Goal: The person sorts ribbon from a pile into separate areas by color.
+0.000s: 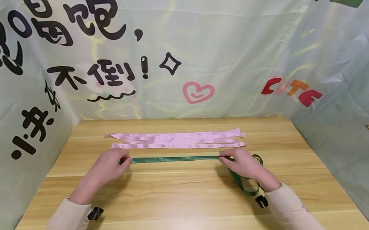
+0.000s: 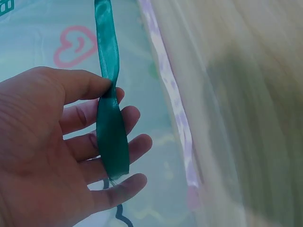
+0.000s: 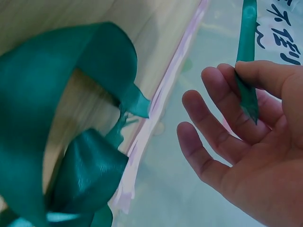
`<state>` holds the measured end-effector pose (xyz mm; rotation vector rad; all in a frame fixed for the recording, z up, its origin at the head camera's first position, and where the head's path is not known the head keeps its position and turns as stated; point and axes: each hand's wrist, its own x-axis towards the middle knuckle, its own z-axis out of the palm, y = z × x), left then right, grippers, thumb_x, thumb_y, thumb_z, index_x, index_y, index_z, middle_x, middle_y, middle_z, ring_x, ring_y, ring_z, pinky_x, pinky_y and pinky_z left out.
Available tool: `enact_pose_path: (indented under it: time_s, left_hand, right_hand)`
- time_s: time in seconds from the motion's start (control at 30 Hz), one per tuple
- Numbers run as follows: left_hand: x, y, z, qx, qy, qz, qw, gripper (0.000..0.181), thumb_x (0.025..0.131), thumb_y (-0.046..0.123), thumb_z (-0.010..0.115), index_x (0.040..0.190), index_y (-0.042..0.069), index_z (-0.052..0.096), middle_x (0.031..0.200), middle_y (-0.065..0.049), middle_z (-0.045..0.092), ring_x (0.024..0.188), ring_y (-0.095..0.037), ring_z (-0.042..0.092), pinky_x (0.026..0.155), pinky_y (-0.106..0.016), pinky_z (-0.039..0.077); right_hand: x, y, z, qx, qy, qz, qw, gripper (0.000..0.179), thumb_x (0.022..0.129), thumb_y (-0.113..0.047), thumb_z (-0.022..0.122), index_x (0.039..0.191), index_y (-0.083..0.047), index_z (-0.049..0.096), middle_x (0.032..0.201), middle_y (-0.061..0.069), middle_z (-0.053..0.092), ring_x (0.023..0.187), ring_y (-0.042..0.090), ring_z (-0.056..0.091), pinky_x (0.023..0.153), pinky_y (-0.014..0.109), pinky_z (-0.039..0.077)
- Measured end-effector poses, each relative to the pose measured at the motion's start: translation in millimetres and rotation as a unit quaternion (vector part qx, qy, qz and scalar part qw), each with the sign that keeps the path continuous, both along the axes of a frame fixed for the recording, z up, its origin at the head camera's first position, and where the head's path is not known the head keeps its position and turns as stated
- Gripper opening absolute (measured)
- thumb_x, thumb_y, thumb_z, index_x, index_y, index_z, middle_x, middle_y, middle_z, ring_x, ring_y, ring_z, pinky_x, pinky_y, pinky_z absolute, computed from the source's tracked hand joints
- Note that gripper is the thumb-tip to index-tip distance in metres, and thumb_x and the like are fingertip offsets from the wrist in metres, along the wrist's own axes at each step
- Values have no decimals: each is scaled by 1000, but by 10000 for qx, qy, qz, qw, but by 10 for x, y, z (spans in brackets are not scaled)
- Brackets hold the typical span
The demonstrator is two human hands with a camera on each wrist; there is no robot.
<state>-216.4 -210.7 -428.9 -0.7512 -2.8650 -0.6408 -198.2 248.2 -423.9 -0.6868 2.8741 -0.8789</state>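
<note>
A green satin ribbon [image 1: 172, 158] stretches nearly level between the hands. At its left end, my left hand [image 1: 113, 165] pinches it between thumb and index finger; a short tail hangs past the pinch in the left wrist view, over the spread other fingers [image 2: 137, 149]. The right hand [image 1: 243, 163] pinches the other end, whose short tip [image 3: 248, 101] shows below the thumb. More green ribbon hangs in loops [image 3: 102, 61] near the right wrist; what holds these loops is hidden.
Several pink ribbon strips [image 1: 173, 139] lie side by side on the wooden table [image 1: 178, 210], just beyond the green ribbon. A printed cloth [image 1: 224, 42] stands up around the table's back and sides. Small black clips [image 1: 95, 213] show by both cuffs.
</note>
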Motion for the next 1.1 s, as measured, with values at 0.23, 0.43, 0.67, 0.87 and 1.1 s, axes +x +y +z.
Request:
enact_pose_path:
  time_s: [0.23, 0.43, 0.67, 0.87, 1.1]
  left_hand:
    - [9, -134, -62, 38, -171, 235, 9996, 23, 99, 8, 66, 78, 17, 60, 69, 5, 49, 66, -12, 43, 64, -29, 37]
    - [10, -195, -123, -70, -331, 338, 9989, 20, 98, 9, 67, 79, 15, 62, 70, 4, 52, 65, -12, 45, 63, -29, 38]
    - [-1, -201, -206, -216, -536, 404, 9975, 20, 99, 12, 69, 79, 15, 63, 69, 5, 55, 64, -12, 46, 63, -29, 39]
    - [-26, -188, -264, -398, -641, 492, 9959, 20, 99, 15, 69, 80, 14, 63, 72, 4, 58, 66, -13, 49, 65, -31, 42]
    - [-29, -171, -281, -499, -787, 564, 9940, 18, 99, 17, 69, 82, 13, 65, 74, 3, 60, 68, -15, 51, 66, -33, 44]
  right_hand:
    - [-57, -57, -89, 128, 154, 5, 9998, 17, 104, -15, 64, 104, -6, 78, 86, 1, 72, 60, 2, 45, 64, 26, 44]
    - [-58, -111, -182, 389, -113, -56, 9992, 16, 103, -14, 66, 104, -6, 79, 86, -1, 73, 63, 5, 52, 63, 25, 45]
    - [-37, -178, -237, 533, -244, -122, 9982, 12, 101, -14, 69, 95, -9, 77, 76, -3, 67, 61, 8, 48, 60, 25, 41]
    - [-34, -198, -255, 685, -316, -191, 9970, 10, 99, -16, 71, 93, -10, 77, 77, -3, 69, 63, 8, 52, 64, 27, 47]
    - [-41, -193, -280, 764, -269, -200, 9965, 8, 97, -16, 74, 90, -11, 76, 77, -4, 69, 65, 7, 53, 65, 28, 48]
